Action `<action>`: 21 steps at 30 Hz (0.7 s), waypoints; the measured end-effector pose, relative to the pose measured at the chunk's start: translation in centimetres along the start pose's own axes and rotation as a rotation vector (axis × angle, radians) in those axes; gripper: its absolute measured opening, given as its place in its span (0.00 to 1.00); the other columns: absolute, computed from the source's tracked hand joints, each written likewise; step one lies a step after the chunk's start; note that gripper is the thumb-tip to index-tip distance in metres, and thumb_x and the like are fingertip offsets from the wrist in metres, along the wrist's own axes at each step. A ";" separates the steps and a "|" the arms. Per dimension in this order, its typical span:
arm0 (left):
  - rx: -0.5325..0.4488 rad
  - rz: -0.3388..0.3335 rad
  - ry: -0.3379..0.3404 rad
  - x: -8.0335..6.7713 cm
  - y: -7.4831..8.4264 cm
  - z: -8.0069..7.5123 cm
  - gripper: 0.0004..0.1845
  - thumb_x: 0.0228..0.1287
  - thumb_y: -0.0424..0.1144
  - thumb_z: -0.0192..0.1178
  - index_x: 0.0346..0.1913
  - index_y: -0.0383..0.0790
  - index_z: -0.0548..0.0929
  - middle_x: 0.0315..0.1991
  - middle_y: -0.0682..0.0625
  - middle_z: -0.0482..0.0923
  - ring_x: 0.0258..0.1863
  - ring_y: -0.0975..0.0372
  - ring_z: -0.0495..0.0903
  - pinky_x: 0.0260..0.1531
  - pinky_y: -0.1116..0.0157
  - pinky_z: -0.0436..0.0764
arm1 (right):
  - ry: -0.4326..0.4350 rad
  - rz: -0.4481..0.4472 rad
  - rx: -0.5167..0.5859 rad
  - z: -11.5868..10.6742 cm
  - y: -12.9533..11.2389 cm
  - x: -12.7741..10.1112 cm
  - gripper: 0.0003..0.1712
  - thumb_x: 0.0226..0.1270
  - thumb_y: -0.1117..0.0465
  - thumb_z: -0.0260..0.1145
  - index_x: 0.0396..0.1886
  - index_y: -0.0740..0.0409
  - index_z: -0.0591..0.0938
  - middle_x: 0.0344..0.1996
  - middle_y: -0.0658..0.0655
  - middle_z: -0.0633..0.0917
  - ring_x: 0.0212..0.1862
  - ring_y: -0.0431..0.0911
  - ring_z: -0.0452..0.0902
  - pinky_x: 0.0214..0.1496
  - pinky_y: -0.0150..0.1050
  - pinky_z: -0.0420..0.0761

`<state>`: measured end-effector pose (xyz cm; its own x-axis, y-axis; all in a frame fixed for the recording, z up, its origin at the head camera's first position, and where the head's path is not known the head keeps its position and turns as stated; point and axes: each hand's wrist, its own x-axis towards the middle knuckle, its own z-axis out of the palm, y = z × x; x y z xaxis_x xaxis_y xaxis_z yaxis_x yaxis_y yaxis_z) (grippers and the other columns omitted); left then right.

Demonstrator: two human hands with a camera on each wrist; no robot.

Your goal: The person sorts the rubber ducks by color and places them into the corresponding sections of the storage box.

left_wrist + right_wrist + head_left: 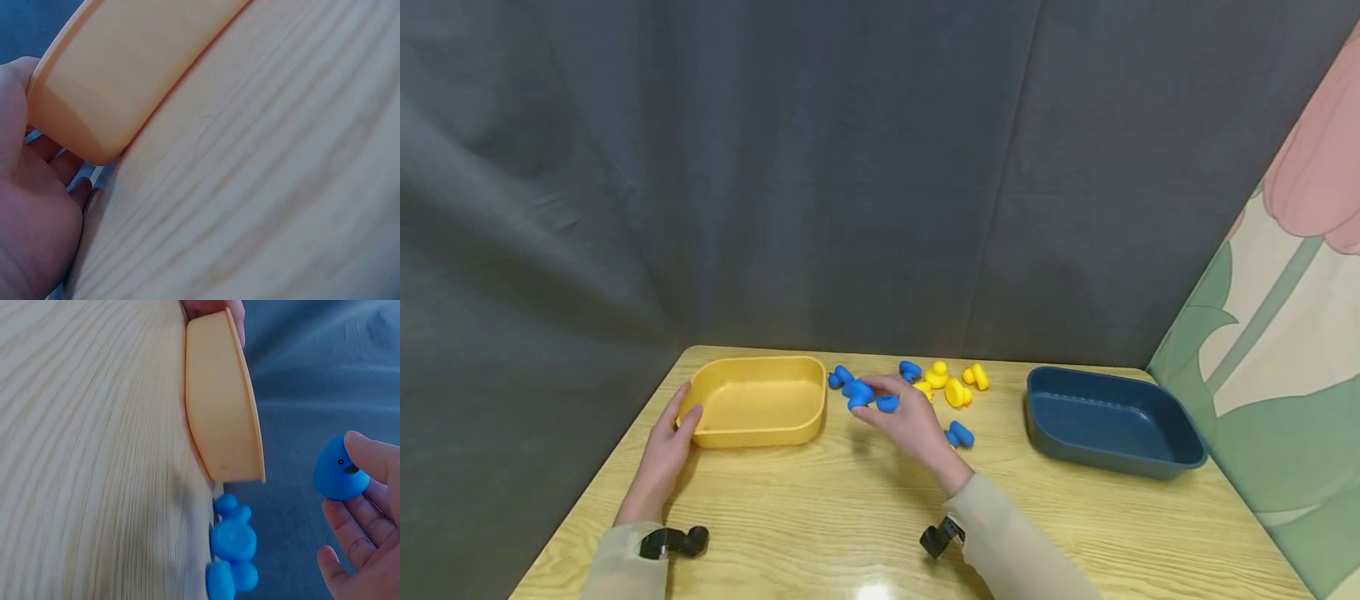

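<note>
Pinching: right-hand grip (904, 418) has a blue rubber duck (331, 478) between thumb and fingers, beak showing in the right wrist view
Duck's spot: held up off the counter (820, 517), just right of the yellow tub (760, 437) – not inside it
Left side: left-hand grip (670, 437) is wrapped on the yellow tub's left end, thumb on one side of the corner, fingers on the other
Blue leftovers: one duck lying by the tub's right end (840, 377), one toward the back (910, 371), one nearer the front by the right wrist (961, 434), plus a bit of blue in the gap of the right-hand grip – can't tell how that one's sitting
Yellow crew: four yellow ducks (957, 393) bunched behind the right hand, one partly hidden
Other tub: dark blue one (1097, 457), far right, well apart from the yellow one
Backdrop: grey curtain (850, 183) behind, tulip-print wall (1285, 375) on the right
</note>
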<state>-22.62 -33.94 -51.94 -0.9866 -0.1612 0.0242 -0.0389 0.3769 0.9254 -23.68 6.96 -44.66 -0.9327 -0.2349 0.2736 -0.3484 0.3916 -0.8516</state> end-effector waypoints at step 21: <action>0.019 -0.016 -0.003 -0.4 0.4 -0.2 0.40 0.91 0.56 0.48 0.93 0.56 0.41 0.92 0.44 0.36 0.90 0.45 0.35 0.86 0.41 0.42 | -0.044 -0.025 0.007 6.6 -1.2 2.6 0.27 0.73 0.55 0.81 0.68 0.54 0.87 0.58 0.52 0.90 0.63 0.52 0.85 0.70 0.61 0.81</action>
<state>-22.17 -33.92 -51.50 -0.9862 -0.1652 0.0080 -0.0580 0.3912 0.9185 -25.09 -0.01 -45.83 -0.9187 -0.2836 0.2751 -0.3709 0.3790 -0.8478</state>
